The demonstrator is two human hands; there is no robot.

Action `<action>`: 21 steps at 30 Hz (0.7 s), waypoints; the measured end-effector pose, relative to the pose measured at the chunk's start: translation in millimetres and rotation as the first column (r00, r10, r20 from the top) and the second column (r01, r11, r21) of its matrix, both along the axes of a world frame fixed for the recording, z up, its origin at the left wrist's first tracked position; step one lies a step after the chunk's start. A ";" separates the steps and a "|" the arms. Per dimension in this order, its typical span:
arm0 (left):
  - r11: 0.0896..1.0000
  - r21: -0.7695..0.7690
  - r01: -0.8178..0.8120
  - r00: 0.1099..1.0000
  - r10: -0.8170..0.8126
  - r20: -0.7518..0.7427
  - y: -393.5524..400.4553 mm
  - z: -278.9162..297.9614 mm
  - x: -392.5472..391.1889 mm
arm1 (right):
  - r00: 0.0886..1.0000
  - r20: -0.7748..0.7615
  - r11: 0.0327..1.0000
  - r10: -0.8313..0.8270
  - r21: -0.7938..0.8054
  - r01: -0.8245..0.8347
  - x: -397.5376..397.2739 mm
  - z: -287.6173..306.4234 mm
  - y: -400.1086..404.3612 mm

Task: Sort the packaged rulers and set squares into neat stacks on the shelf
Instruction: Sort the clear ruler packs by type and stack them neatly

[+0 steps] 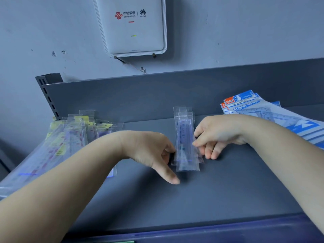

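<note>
Our left hand (154, 151) and right hand (215, 135) flank a small stack of clear-sleeved rulers (186, 142) lying mid-shelf (228, 186), fingers curled and pinching its two long edges, the left thumb pointing down onto the shelf. A loose pile of packaged rulers (70, 137) lies to our left, blue geometric set packs (273, 113) to our right.
</note>
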State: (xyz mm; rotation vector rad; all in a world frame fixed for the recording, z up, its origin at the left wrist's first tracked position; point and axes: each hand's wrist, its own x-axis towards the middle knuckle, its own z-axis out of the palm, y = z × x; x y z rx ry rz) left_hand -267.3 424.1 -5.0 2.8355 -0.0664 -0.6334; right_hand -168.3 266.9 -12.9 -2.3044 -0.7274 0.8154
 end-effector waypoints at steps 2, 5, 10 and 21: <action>1.000 -0.013 -0.017 0.994 0.018 0.111 -5.5 -10.2 4.3 | 0.999 0.023 1.000 -0.023 0.000 0.023 1.0 -3.0 2.8; 0.993 -0.095 -0.073 0.968 0.093 0.233 -10.3 -20.4 7.1 | 0.980 0.184 0.994 -0.076 -0.064 0.090 2.2 -5.4 7.1; 0.989 -0.097 -0.110 0.893 0.142 0.428 22.6 -6.4 -11.9 | 0.862 0.497 0.995 -0.099 0.054 0.083 -5.4 0.4 22.5; 0.818 0.107 -0.565 0.582 0.304 0.754 148.8 -3.4 -96.7 | 0.848 0.526 0.982 0.072 0.113 -0.153 -77.1 7.3 130.8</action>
